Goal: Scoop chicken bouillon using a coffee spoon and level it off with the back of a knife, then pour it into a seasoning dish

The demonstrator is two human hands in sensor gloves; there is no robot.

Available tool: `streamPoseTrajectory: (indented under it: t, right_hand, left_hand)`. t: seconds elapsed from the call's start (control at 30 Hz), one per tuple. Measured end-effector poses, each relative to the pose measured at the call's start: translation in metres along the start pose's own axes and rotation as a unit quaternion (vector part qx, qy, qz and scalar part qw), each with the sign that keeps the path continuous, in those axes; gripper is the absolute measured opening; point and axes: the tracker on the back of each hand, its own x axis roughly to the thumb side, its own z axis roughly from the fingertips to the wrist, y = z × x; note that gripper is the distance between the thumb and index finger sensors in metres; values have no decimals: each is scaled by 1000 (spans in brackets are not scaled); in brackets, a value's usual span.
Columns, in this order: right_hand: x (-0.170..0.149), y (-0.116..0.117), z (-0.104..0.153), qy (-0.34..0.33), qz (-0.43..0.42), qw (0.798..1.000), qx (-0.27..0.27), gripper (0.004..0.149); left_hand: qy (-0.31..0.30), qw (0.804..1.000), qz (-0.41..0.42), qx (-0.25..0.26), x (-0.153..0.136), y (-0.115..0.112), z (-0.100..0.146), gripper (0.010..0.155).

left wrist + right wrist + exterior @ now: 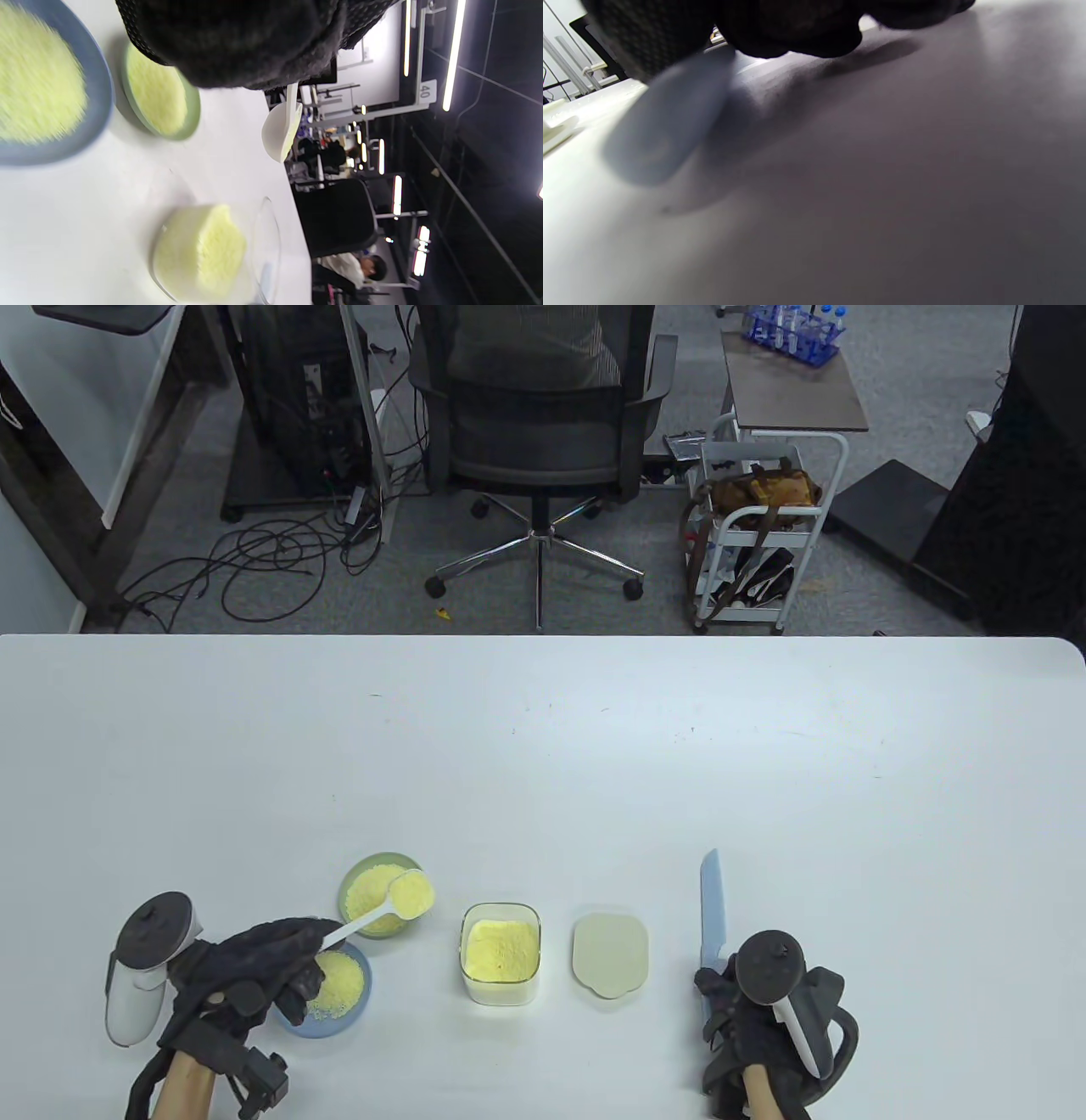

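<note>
My left hand (293, 963) grips the handle of a white coffee spoon (411, 893). Its bowl is heaped with yellow chicken bouillon and hangs over the right rim of a green dish (349, 875) (190, 111) of bouillon. In the left wrist view the spoon (281, 129) juts out below my gloved fingers (237, 42). A clear container (501, 984) (199, 254) of bouillon stands to the right. My right hand (721, 994) holds the handle of a light blue knife (713, 909) whose blade points away from me, low over the table. In the right wrist view the knife (666, 123) is a blue blur.
A blue dish (361, 1005) (99, 91) holding bouillon sits partly under my left hand. A pale lid (611, 954) lies between the container and the knife. An office chair (543, 407) and a white cart (764, 526) stand beyond the table's far edge.
</note>
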Motion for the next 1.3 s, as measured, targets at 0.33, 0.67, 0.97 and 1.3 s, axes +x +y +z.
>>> streamPoseTrajectory:
  t: [0.33, 0.67, 0.97, 1.3]
  right_hand:
    - [-10, -4, 4, -12, -54, 998, -13, 51]
    - [-8, -5, 11, -33, -63, 997, -41, 50]
    - [-1, -7, 19, -57, -51, 994, -71, 51]
    - [-3, -6, 18, -64, -70, 993, -76, 51]
  left_hand:
    - [55, 998, -3, 21, -36, 39, 36, 48]
    - [104, 993, -27, 59, -65, 49, 51, 49]
    - [84, 991, -68, 80, -56, 47, 54, 49]
    - [59, 988, 8, 142, -56, 49, 47, 48]
